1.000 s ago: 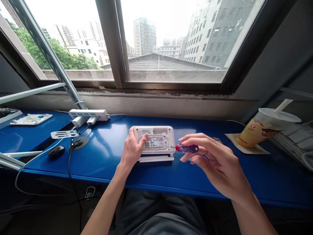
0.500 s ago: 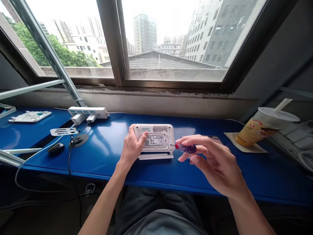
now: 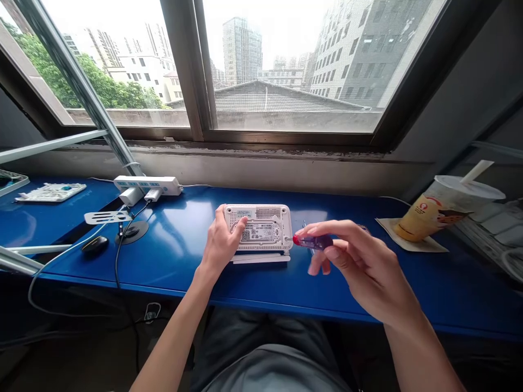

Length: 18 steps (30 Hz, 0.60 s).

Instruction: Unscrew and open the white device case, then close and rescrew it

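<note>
A white router [image 3: 273, 213], its labelled underside facing me, is tilted up on the blue desk. My left hand [image 3: 223, 239] grips its left end, thumb across the face and fingers behind. In my right hand [image 3: 359, 261] is a screwdriver [image 3: 314, 241] with a purple handle and a red collar, pinched between thumb and index finger. Its short shaft points left at the router's lower right corner; whether the tip sits in a screw is too small to tell. White antennas [image 3: 261, 258] lie along the router's near edge. Behind my right hand, a thin tool and another object are mostly hidden.
A drink cup [image 3: 429, 212] with a straw stands on a napkin [image 3: 439, 246] at the right. To the left are a power strip [image 3: 163, 186] with plugs, a black mouse [image 3: 95, 246], cables, a metal frame [image 3: 87, 87] and a white casing part [image 3: 51, 192].
My right fingers have shifted around the screwdriver handle, with thumb and index now closer together. The screwdriver still points at the same corner. My left hand and the router have hardly moved.
</note>
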Tool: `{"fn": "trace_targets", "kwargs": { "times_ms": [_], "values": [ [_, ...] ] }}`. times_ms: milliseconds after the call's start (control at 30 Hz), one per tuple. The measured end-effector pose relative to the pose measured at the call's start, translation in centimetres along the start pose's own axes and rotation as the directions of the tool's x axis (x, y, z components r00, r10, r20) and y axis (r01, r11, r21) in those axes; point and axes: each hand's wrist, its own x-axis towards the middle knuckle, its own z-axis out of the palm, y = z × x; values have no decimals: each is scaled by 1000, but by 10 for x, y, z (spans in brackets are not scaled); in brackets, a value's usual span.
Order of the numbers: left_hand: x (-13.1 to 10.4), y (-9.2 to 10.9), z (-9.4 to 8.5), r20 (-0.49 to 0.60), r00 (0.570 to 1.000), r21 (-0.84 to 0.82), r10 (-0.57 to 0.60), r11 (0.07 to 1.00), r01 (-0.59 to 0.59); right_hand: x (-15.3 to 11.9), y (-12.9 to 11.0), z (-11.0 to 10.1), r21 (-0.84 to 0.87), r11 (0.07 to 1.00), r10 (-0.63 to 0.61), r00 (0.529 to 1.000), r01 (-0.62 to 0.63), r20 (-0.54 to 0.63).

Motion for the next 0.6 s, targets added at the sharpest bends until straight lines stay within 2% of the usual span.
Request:
{"fn": "trace_targets", "kwargs": {
  "times_ms": [133, 367, 600],
  "values": [
    [0, -1, 0, -15, 1000, 39, 10, 999, -10, 1, -1, 1, -9, 1000, -12, 1000, 11, -11],
    [0, 0, -1, -5, 1000, 26, 7, 1000, -7, 4, 6, -2, -118, 988, -108, 992, 100, -66],
    [0, 0, -1, -14, 1000, 31, 7, 999, -7, -1, 3, 2, 28, 1000, 14, 1000, -14, -21]
  ]
}}
